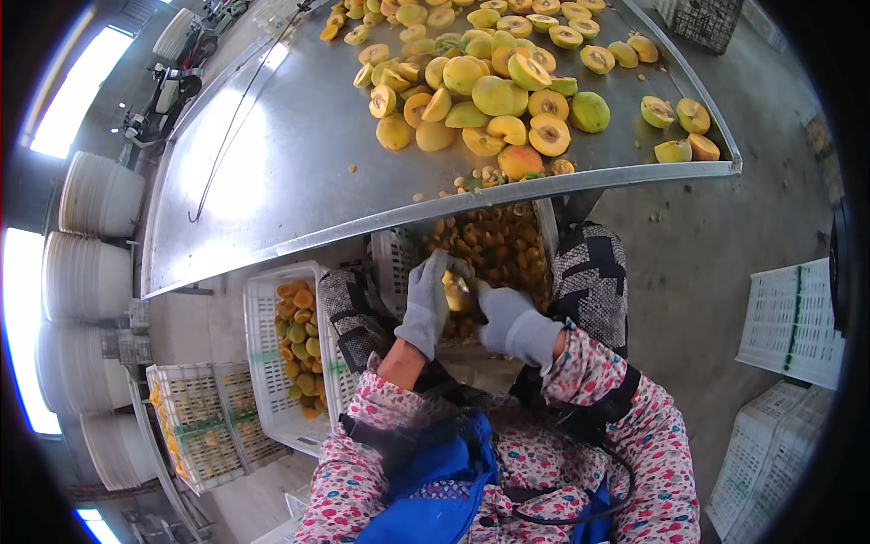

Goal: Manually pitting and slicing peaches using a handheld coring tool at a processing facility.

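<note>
My left hand (pixel 425 302), in a grey knit glove, holds a yellow peach half (pixel 455 291) above a crate of scraps under the table edge. My right hand (pixel 520 326), gloved alike, is close against the right side of that fruit with its fingers curled. Blur and the glove hide whether a tool is in it. Below both hands, a white plastic crate (pixel 548 234) stands between my knees, filled with brownish peach scraps (pixel 499 248). Left of my leg, another white plastic crate (pixel 265 353) contains peach halves (pixel 302 340).
Ahead is a raised-rim metal table (pixel 272 183) with a heap of halved peaches (pixel 469 88) and a thin hooked metal rod (pixel 228 132). Slatted crates stand left (pixel 204 415) and right (pixel 792 319). Stacked white tubs (pixel 88 275) and a parked scooter (pixel 160 102) are farther left.
</note>
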Tool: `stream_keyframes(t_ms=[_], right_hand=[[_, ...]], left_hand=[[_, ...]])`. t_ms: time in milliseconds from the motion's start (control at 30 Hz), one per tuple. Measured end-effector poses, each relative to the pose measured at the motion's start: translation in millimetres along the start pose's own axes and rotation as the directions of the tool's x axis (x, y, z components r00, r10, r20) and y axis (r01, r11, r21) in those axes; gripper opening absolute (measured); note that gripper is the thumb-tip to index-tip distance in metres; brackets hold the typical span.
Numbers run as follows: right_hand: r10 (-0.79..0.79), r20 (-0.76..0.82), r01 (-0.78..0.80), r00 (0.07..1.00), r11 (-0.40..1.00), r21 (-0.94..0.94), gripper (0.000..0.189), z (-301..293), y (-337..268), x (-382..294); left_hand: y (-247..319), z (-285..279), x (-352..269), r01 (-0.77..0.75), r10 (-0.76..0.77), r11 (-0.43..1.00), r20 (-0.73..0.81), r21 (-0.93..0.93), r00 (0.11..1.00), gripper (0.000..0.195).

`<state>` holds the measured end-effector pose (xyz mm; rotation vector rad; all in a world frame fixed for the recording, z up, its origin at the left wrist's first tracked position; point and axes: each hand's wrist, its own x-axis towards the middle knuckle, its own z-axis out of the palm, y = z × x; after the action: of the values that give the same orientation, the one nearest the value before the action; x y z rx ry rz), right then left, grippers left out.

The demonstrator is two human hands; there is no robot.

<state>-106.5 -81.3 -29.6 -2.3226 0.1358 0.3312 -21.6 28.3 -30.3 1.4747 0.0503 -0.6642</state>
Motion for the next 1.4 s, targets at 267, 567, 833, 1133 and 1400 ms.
stream_keyframes(t_ms=[267, 567, 833, 1133, 1400], right_hand=[[-0.007, -0.054, 0.014, 0.999, 0.991, 0.130, 0.046, 15, 8, 2], [-0.081, 0.024, 0.054, 0.996, 0.826, 0.562, 0.040, -2, 9, -13], [-0.156, 0.358, -0.184, 0.921, 0.634, 0.751, 0.026, -30, 6, -21], [-0.331, 0.176, -0.193, 0.927, -0.020, 0.981, 0.012, -8, -4, -12], [0.277, -0.166, -0.253, 0.946, 0.955, 0.153, 0.036, 9, 0, 16]], left_hand=[[1, 7, 4, 0.001, -0.007, 0.974, 0.025, 0.227, 1.000, 0.038], [13, 5, -11, -0.649, 0.528, 0.588, 0.378, 0.482, 0.760, 0.031], [-3, -8, -9, -0.148, 0.151, 0.988, 0.371, -0.037, 0.916, 0.035], [-7, 0, 2, -0.434, 0.434, 0.901, -0.001, -0.018, 0.901, 0.021], [46, -61, -32, -0.536, 0.640, 0.702, -0.083, 0.469, 0.764, 0.031]])
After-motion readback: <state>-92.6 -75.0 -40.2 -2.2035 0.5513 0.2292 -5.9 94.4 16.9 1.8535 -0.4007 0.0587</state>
